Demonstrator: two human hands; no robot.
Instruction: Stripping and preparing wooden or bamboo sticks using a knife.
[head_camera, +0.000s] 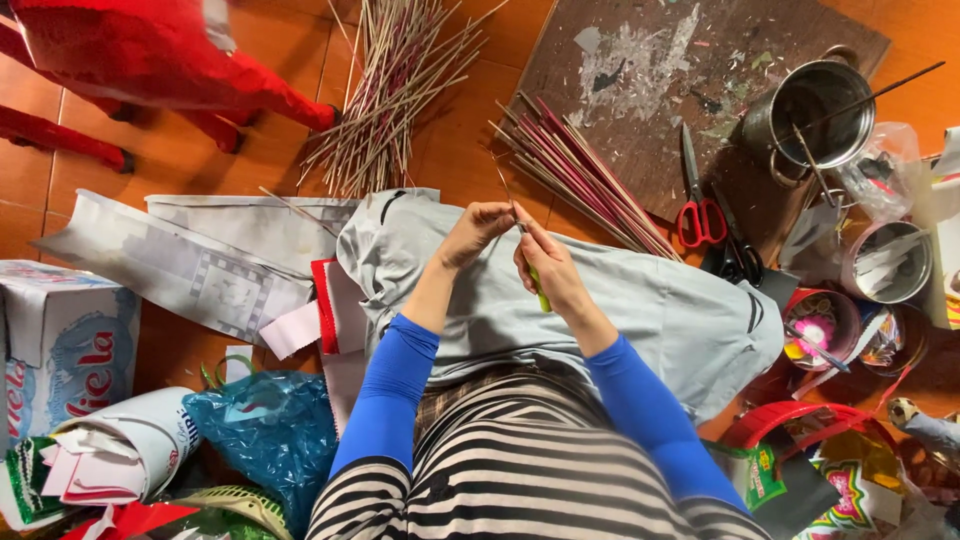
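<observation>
Your left hand (478, 228) pinches the thin stick (508, 200) near its top; your right hand (548, 272) grips the green tool (539, 291). Keep both steady over the grey cloth (640, 310).

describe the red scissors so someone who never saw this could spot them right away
Start at the big dark paint-smeared board at top right. Near its lower right edge, left of the steel pot, lie the red scissors, blades pointing up. Their bright red handles set them apart from the black scissors just beside them.
</observation>
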